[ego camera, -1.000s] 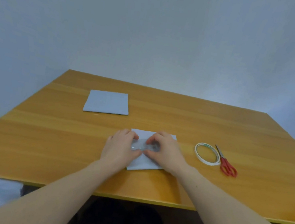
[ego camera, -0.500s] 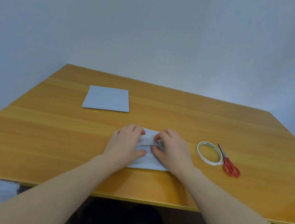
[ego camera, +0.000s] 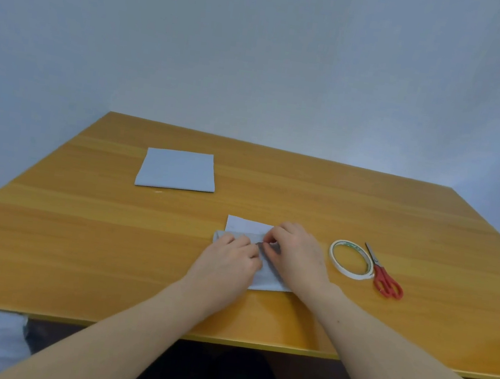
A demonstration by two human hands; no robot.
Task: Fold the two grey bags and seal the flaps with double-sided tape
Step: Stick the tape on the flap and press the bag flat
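Two flat pale grey plastic bags lie on the orange-brown wooden table, with one roll of white double-sided tape, one pair of red-handled scissors and two bare hands.

The far grey bag is a neat, nearly square folded sheet lying flat toward the back left of the table, well apart from everything else. The near grey bag sits at the centre front, mostly covered by the hands; its far part shows as a lighter panel, a band of grey juts out at its left edge, and a corner shows at the near right by the wrist. A darker strip shows between the two hands, too small to tell what it is.

The left hand rests knuckles-up on the bag's left half, fingers curled down onto it; whether it pinches anything cannot be told. The right hand lies on the right half, its forefinger and thumb bent together in a pinch at the bag's fold.

The tape roll lies flat just right of the right hand, and the scissors lie closed against the roll's right side, blades pointing away from the person. Both forearms cross the near table edge and hide the bag's near portion.
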